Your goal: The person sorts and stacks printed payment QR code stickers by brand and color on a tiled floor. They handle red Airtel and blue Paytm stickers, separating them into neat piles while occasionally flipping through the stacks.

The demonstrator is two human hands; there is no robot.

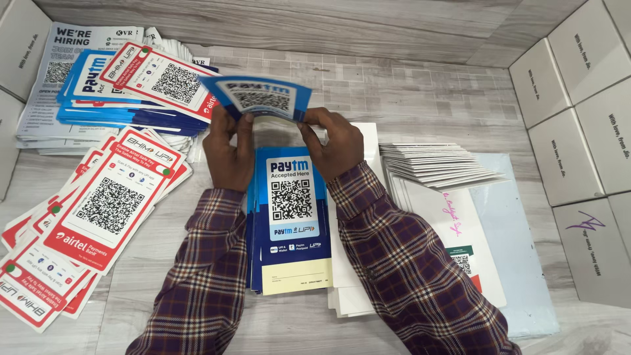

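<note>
My left hand [228,148] and my right hand [334,141] together grip a blue card with a square code [259,96], lifted and bent at the far end of a stack. Directly under it lies the stack of matching blue cards [289,223] with a pale yellow strip at the near end, flat on the wooden surface between my plaid-sleeved forearms. Each hand pinches one lower corner of the raised card.
Red and white code cards [98,210] fan out at the left. Further back left lie more blue and red cards [131,85] on printed flyers. A fanned stack of white cards [437,164] and white sheets sit at the right; white boxes [578,118] line the right side.
</note>
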